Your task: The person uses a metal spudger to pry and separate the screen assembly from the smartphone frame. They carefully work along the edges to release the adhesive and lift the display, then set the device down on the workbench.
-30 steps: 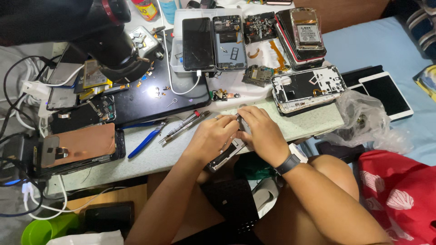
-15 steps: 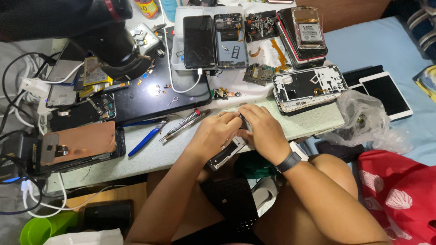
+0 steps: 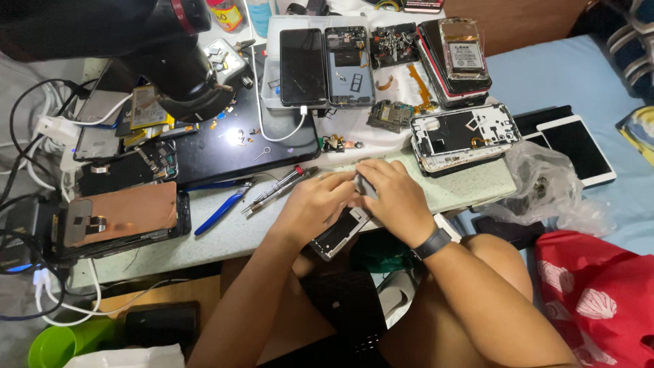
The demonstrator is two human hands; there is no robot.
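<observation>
Both hands meet over an opened phone (image 3: 339, 232) at the near edge of a pale green worktable (image 3: 225, 235). My left hand (image 3: 315, 204) grips the phone's upper left part, fingers curled over it. My right hand (image 3: 394, 197), with a dark band at the wrist, covers the phone's top end and pinches a small grey part (image 3: 363, 185) there. Only the phone's lower end shows, sticking out toward my lap. What lies under the fingers is hidden.
Screwdrivers (image 3: 281, 187) and blue-handled pliers (image 3: 221, 210) lie left of the hands. A stripped phone frame (image 3: 463, 133), a white tray of phones (image 3: 320, 65), a copper-backed screen (image 3: 119, 218), a black microscope (image 3: 184, 68) and cables (image 3: 27, 136) crowd the table. Tablets (image 3: 575, 146) rest on blue bedding at right.
The hands have stayed on the phone with only slight finger shifts. The view has drifted a little.
</observation>
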